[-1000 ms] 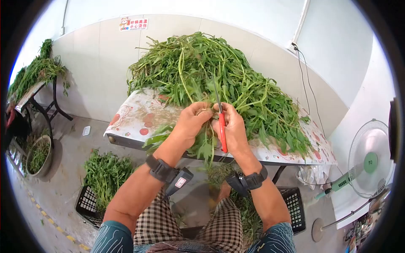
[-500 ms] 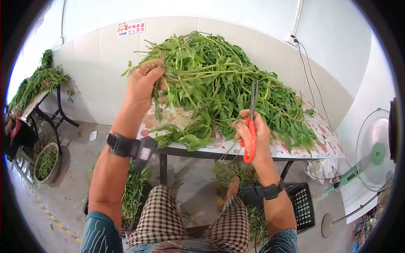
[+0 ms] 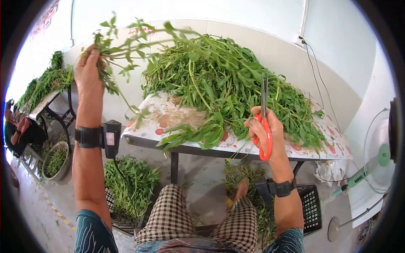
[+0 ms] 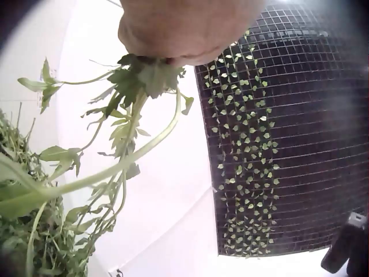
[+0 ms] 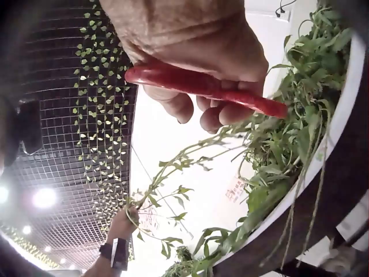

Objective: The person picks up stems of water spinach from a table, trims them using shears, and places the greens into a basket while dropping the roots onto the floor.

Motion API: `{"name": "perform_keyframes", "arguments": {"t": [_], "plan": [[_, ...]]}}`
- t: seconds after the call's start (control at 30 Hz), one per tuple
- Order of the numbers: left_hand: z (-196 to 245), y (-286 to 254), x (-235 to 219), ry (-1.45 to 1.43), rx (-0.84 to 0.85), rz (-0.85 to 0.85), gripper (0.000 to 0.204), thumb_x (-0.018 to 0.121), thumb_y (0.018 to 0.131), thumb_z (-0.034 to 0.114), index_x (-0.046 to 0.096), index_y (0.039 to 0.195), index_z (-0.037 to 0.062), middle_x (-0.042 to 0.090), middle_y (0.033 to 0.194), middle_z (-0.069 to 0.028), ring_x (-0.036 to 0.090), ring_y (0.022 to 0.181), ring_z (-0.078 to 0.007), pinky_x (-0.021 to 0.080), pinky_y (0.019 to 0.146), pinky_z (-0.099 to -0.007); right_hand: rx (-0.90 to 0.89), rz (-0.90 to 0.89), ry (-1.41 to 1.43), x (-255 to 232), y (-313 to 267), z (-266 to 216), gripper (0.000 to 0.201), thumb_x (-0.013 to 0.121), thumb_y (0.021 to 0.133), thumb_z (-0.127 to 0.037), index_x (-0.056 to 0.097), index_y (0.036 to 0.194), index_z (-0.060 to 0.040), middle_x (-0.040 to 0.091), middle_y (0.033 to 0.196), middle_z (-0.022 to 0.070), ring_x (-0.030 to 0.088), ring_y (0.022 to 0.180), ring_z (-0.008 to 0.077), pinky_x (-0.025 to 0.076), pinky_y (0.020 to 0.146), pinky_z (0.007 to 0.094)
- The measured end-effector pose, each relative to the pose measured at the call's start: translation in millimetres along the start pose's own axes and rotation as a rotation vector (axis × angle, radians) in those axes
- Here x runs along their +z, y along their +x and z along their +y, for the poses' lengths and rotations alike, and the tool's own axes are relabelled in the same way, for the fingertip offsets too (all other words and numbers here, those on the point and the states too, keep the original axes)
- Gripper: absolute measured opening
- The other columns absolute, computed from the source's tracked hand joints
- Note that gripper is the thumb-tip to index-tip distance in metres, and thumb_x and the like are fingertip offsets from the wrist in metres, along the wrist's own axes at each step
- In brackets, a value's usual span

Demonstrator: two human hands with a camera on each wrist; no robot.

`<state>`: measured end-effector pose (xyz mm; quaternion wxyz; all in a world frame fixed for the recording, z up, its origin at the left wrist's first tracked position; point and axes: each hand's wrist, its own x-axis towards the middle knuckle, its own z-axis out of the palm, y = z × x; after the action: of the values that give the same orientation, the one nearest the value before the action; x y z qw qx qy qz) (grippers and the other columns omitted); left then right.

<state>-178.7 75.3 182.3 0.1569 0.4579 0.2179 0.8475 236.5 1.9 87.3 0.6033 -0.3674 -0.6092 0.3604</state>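
Note:
Raised at the upper left, my left hand (image 3: 89,74) grips the ends of several long leafy green stems (image 3: 126,49). These stretch rightward over the large heap of greens (image 3: 236,80) on the table. In the left wrist view the stems (image 4: 135,150) hang below the hand, whose fingers are partly out of sight. My right hand (image 3: 272,128) holds scissors (image 3: 264,95) by their red handles, blades pointing up and close together in front of the heap. The right wrist view shows the fingers curled at the red handles (image 5: 190,83).
A patterned cloth covers the table (image 3: 147,122). Below stand a black crate of greens (image 3: 130,185) at left and another black crate (image 3: 311,206) at right. A fan (image 3: 382,156) stands far right. Someone sits at the far left beside a round tub (image 3: 57,162) and a second greens-laden table.
My left hand has moved from beside the right hand far up and left, drawing the stems along. My right hand has shifted right, still holding the scissors.

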Motion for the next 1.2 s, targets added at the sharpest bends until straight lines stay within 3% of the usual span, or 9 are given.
{"name": "perform_keyframes", "arguments": {"t": [0.27,0.47,0.57,0.7,0.73,0.83,0.93,1.13,1.2], "plan": [[75,25,-28,0.105,0.290,0.304,0.019,0.054,0.089,0.009,0.057,0.104,-0.0030,0.063,0.083,-0.0090,0.061,0.069,-0.0154,0.050,0.062,-0.0253,0.036,0.027,-0.035,-22,-15,11,0.031,0.061,0.084,-0.016,0.051,0.109,-0.0015,0.061,0.080,0.0078,0.049,0.056,0.0051,0.038,0.046,0.0178],[79,41,-4,0.231,0.506,0.033,0.024,0.055,0.089,0.008,0.056,0.108,-0.0055,0.064,0.086,-0.0106,0.062,0.071,-0.0157,0.051,0.066,-0.0239,0.024,0.042,0.015,-33,-24,25,0.031,0.061,0.084,-0.016,0.050,0.109,-0.0011,0.061,0.079,0.0083,0.050,0.055,0.0060,0.039,0.045,0.0180],[70,3,52,0.309,0.414,-0.022,0.024,0.057,0.088,0.009,0.058,0.110,-0.0015,0.063,0.086,-0.0060,0.057,0.072,-0.0106,0.047,0.064,-0.0206,-0.026,0.044,0.093,-25,-18,19,0.034,0.062,0.084,-0.017,0.048,0.112,-0.0013,0.061,0.082,0.0089,0.051,0.057,0.0068,0.039,0.045,0.0181],[64,-63,119,0.152,0.314,-0.340,0.021,0.055,0.086,0.004,0.060,0.105,-0.0008,0.063,0.081,-0.0064,0.058,0.066,-0.0100,0.048,0.055,-0.0209,-0.248,0.087,0.179,-8,4,-16,0.044,0.065,0.084,-0.023,0.044,0.117,-0.0026,0.061,0.088,0.0098,0.053,0.064,0.0077,0.040,0.050,0.0173],[67,-82,133,0.116,0.281,-0.416,0.020,0.055,0.085,0.003,0.060,0.105,0.0000,0.063,0.081,-0.0061,0.058,0.065,-0.0094,0.047,0.054,-0.0204,-0.317,0.038,0.219,-8,10,-22,0.054,0.069,0.082,-0.024,0.040,0.122,-0.0033,0.058,0.100,0.0123,0.054,0.070,0.0103,0.045,0.057,0.0182],[75,-130,165,0.048,0.126,-0.628,0.018,0.057,0.083,0.002,0.059,0.101,0.0020,0.062,0.081,-0.0042,0.057,0.064,-0.0073,0.046,0.053,-0.0193,-0.436,0.022,0.336,12,14,-62,0.065,0.073,0.077,-0.019,0.036,0.128,-0.0035,0.053,0.110,0.0144,0.057,0.075,0.0130,0.050,0.065,0.0214],[74,-162,187,0.026,-0.029,-0.683,0.018,0.059,0.081,0.002,0.058,0.100,0.0011,0.061,0.083,-0.0025,0.056,0.068,-0.0060,0.048,0.058,-0.0189,-0.577,0.015,0.177,26,9,-79,0.075,0.075,0.072,-0.009,0.031,0.132,-0.0037,0.048,0.118,0.0144,0.058,0.082,0.0148,0.052,0.070,0.0244],[45,-173,194,-0.203,-0.417,-0.899,0.023,0.063,0.083,0.005,0.061,0.105,-0.0003,0.062,0.099,-0.0038,0.057,0.087,-0.0084,0.050,0.072,-0.0214,-0.448,-0.015,-0.084,20,7,-74,0.073,0.071,0.070,0.001,0.032,0.131,-0.0021,0.055,0.108,0.0086,0.057,0.091,0.0131,0.051,0.075,0.0259],[37,-177,195,-0.114,-0.301,-0.960,0.026,0.065,0.082,0.007,0.061,0.107,-0.0010,0.063,0.098,-0.0037,0.058,0.086,-0.0092,0.050,0.074,-0.0222,-0.412,0.005,-0.157,16,5,-68,0.066,0.069,0.072,0.002,0.036,0.128,-0.0028,0.057,0.105,0.0071,0.057,0.094,0.0128,0.051,0.076,0.0259]]}}
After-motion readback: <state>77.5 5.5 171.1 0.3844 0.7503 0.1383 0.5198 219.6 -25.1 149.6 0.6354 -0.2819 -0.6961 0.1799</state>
